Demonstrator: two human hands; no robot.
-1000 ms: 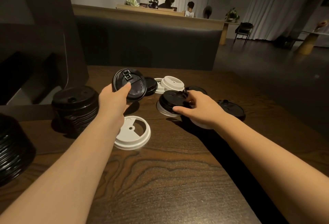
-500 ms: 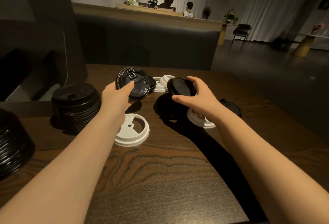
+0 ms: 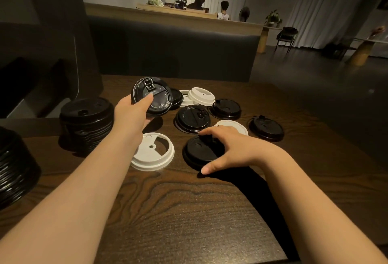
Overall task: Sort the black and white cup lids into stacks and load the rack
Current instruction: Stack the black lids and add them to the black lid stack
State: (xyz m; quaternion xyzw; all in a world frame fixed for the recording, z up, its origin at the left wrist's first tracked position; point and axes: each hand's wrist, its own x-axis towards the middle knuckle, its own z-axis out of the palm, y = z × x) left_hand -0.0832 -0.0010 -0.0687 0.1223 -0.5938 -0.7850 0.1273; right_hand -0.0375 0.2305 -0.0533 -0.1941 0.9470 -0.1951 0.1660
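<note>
My left hand [image 3: 134,114] holds a black lid [image 3: 154,97] tilted up above the table, thumb across its face. My right hand [image 3: 233,148] grips another black lid [image 3: 199,152] that lies on the wood in front of me, fingers curled over its far edge. A white lid [image 3: 153,152] lies flat between my arms. Further back lie several loose black lids [image 3: 192,118] [image 3: 225,108] [image 3: 265,127] and white lids [image 3: 201,95] [image 3: 233,126]. A stack of black lids [image 3: 86,123] stands at the left.
A second, larger black stack [image 3: 14,169] sits at the far left edge. The wooden table [image 3: 189,211] ends at a dark bench back [image 3: 172,47] behind the lids. People sit at a counter far behind.
My right hand has carried its black lid from the pile toward me and set it down on the table. The left hand keeps its lid raised, nearly still.
</note>
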